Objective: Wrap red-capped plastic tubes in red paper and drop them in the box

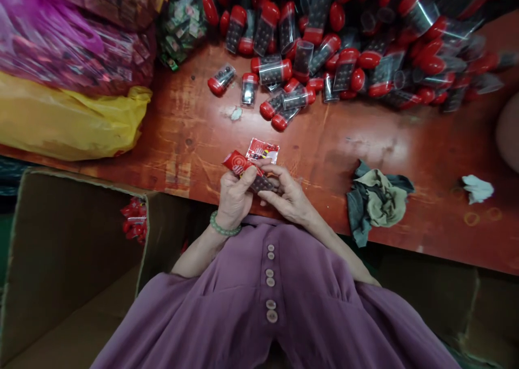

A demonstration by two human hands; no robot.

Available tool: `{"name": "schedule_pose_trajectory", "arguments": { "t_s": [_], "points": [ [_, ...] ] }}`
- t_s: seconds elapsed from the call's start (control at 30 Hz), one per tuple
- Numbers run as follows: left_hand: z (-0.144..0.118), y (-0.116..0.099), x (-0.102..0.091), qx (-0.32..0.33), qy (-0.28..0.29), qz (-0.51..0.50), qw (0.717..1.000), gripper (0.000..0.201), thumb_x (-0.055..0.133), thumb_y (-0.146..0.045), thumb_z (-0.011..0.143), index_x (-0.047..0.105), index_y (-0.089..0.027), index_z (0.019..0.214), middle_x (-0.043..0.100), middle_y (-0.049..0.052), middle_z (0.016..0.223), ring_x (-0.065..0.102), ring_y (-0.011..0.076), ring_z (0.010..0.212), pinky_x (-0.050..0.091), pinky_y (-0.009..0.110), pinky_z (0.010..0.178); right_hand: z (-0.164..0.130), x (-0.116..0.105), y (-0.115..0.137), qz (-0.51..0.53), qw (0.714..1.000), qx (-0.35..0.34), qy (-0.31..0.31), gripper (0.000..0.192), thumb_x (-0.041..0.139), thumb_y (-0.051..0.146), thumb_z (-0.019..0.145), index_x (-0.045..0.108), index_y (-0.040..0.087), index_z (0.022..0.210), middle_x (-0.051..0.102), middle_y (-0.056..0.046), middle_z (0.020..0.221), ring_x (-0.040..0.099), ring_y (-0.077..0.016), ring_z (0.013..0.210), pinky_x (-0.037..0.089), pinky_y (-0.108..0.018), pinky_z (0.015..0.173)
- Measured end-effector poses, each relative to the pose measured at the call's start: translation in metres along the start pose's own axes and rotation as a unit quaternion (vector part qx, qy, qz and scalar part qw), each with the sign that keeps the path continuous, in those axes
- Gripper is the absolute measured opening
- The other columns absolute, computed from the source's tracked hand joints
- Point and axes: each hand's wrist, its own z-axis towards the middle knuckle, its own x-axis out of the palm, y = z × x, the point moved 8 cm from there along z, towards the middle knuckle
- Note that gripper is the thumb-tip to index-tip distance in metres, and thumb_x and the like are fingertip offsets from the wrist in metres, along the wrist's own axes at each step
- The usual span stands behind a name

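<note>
Close to the table's front edge, my left hand [237, 193] is closed around a small tube [261, 182] with dark dotted contents. A red printed wrapper or label [237, 162] covers the tube's left end. My right hand [290, 193] curls at the tube's other end, thumb below and fingers above, gripping it. Just beyond my fingers, a flat red printed card or packet [263, 150] lies on the table. A green bead bracelet [224, 226] circles my left wrist.
Clear tubes with red caps [275, 69] are heaped across the back. Plastic bags [68, 120] fill the left of the reddish table [324, 147]. A crumpled cloth [379, 199] and white tissue [478, 188] lie right. An open cardboard box [77, 250] stands below left, with red packets [134, 219].
</note>
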Motion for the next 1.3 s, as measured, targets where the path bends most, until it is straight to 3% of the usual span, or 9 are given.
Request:
{"name": "schedule_pose_trajectory", "arguments": {
  "t_s": [0.13, 0.23, 0.3, 0.47, 0.73, 0.83, 0.93, 1.13, 1.3],
  "points": [
    [-0.005, 0.006, 0.003, -0.014, -0.017, 0.002, 1.000, 0.034, 0.085, -0.047, 0.069, 0.076, -0.017, 0.083, 0.078, 0.006, 0.084, 0.074, 0.0205, 0.083, 0.059, 0.034, 0.080, -0.006, -0.004, -0.001, 0.029, 0.999, 0.002, -0.031, 0.033, 0.065, 0.027, 0.091, 0.045, 0.027, 0.117, 0.053, -0.007, 0.137, 0.063, -0.0072, 0.073, 0.059, -0.024, 0.062],
    [-0.007, 0.009, 0.003, -0.022, -0.024, 0.012, 0.999, 0.037, 0.086, -0.048, 0.066, 0.076, -0.017, 0.082, 0.077, 0.006, 0.082, 0.074, 0.0205, 0.082, 0.060, 0.034, 0.078, -0.007, -0.004, -0.005, 0.053, 0.998, 0.013, -0.036, 0.033, 0.068, 0.030, 0.089, 0.045, 0.027, 0.113, 0.052, -0.007, 0.138, 0.064, -0.0091, 0.078, 0.059, -0.023, 0.061],
    [-0.007, 0.010, 0.003, -0.024, -0.012, 0.021, 0.999, 0.038, 0.085, -0.050, 0.067, 0.076, -0.016, 0.082, 0.078, 0.007, 0.084, 0.074, 0.0212, 0.084, 0.060, 0.034, 0.078, -0.006, -0.004, -0.006, 0.064, 0.997, 0.014, -0.039, 0.034, 0.069, 0.032, 0.088, 0.046, 0.026, 0.111, 0.054, -0.007, 0.133, 0.063, -0.0086, 0.076, 0.059, -0.023, 0.060],
    [-0.006, 0.005, 0.001, -0.005, 0.024, -0.006, 1.000, 0.046, 0.077, -0.061, 0.072, 0.073, -0.018, 0.086, 0.077, 0.008, 0.091, 0.073, 0.0218, 0.088, 0.060, 0.031, 0.071, -0.001, -0.002, -0.008, 0.082, 0.996, 0.013, -0.029, 0.029, 0.063, 0.033, 0.093, 0.045, 0.025, 0.115, 0.061, 0.004, 0.090, 0.059, -0.0051, 0.058, 0.054, -0.021, 0.058],
    [-0.008, 0.017, -0.011, 0.013, 0.004, 0.044, 0.999, 0.044, 0.068, -0.062, 0.082, 0.068, -0.018, 0.083, 0.067, 0.001, 0.066, 0.059, 0.0121, 0.053, 0.047, 0.024, 0.047, 0.006, 0.001, -0.012, 0.063, 0.997, 0.026, -0.044, 0.032, 0.066, 0.041, 0.091, 0.044, 0.024, 0.107, 0.059, 0.003, 0.092, 0.061, -0.0054, 0.058, 0.054, -0.022, 0.058],
    [-0.010, 0.025, -0.016, 0.015, 0.002, 0.078, 0.997, 0.043, 0.066, -0.061, 0.084, 0.068, -0.018, 0.085, 0.061, -0.002, 0.058, 0.050, 0.0091, 0.045, 0.041, 0.023, 0.043, 0.006, -0.003, -0.015, 0.083, 0.993, 0.045, -0.067, 0.038, 0.074, 0.041, 0.084, 0.043, 0.024, 0.100, 0.058, 0.000, 0.105, 0.061, -0.0040, 0.060, 0.054, -0.019, 0.054],
    [-0.009, 0.027, -0.017, 0.011, 0.010, 0.085, 0.996, 0.042, 0.065, -0.060, 0.084, 0.067, -0.017, 0.082, 0.063, -0.001, 0.060, 0.052, 0.0090, 0.046, 0.042, 0.022, 0.045, 0.006, -0.006, -0.017, 0.109, 0.990, 0.054, -0.075, 0.040, 0.077, 0.040, 0.081, 0.043, 0.024, 0.096, 0.058, 0.001, 0.108, 0.061, -0.0029, 0.058, 0.054, -0.018, 0.052],
    [-0.001, 0.016, -0.008, -0.014, 0.034, 0.015, 0.999, 0.051, 0.073, -0.065, 0.075, 0.071, -0.019, 0.097, 0.075, 0.007, 0.085, 0.069, 0.0176, 0.068, 0.053, 0.026, 0.055, 0.010, -0.001, -0.021, 0.111, 0.988, 0.099, -0.030, 0.039, 0.075, 0.047, 0.082, 0.046, 0.022, 0.090, 0.060, 0.008, 0.069, 0.060, -0.0060, 0.051, 0.052, -0.019, 0.052],
    [-0.001, 0.022, -0.002, -0.048, 0.066, -0.006, 0.997, 0.054, 0.066, -0.064, 0.081, 0.074, -0.016, 0.105, 0.076, 0.012, 0.092, 0.069, 0.0202, 0.069, 0.050, 0.027, 0.049, 0.011, 0.000, -0.024, 0.126, 0.983, 0.126, -0.034, 0.042, 0.082, 0.047, 0.074, 0.051, 0.021, 0.086, 0.066, 0.007, 0.065, 0.063, -0.0080, 0.049, 0.054, -0.021, 0.052]
  ]
}}
